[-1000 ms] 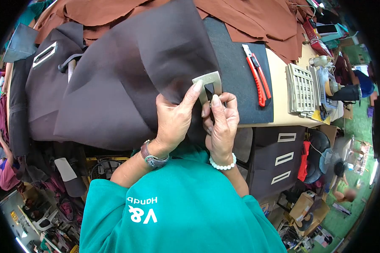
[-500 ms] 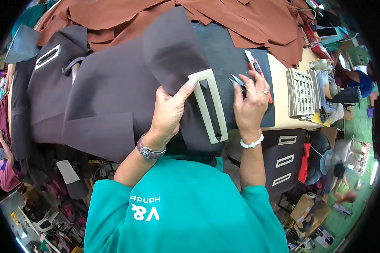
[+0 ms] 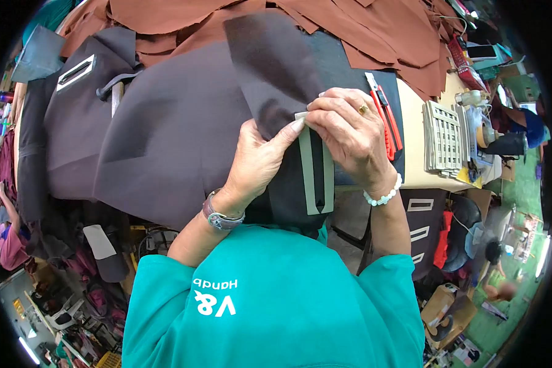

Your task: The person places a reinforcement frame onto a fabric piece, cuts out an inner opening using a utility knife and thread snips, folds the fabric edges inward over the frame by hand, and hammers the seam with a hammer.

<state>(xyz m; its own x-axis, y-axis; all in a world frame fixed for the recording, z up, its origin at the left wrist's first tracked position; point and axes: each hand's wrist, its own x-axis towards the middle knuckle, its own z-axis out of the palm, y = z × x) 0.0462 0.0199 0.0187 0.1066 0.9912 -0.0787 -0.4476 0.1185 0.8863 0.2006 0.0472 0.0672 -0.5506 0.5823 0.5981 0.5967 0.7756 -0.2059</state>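
My left hand (image 3: 260, 156) grips a dark brown fabric panel (image 3: 270, 61), its thumb pressed on the upper end of a pale rectangular frame (image 3: 308, 172) lying on the fabric. A dark slot shows inside the frame, with a pointed fold at its lower end. My right hand (image 3: 352, 135) is closed in a pinch at the frame's top corner, touching it beside the left thumb. Whether the small scissors are still in or under this hand is hidden. Right of it, a red utility knife (image 3: 383, 116) lies on the dark cutting mat (image 3: 334, 55).
Brown fabric pieces (image 3: 386, 37) heap along the back. Another dark panel with a framed slot (image 3: 76, 72) and a hammer (image 3: 116, 95) lie at left. Pale frames (image 3: 443, 138) are stacked at right, near a red basket (image 3: 466, 64). Other people are at the far sides.
My right hand has moved left from beside the utility knife to the top of the pale frame, and its fingers have closed. The scissors that showed by its fingers are now out of sight.
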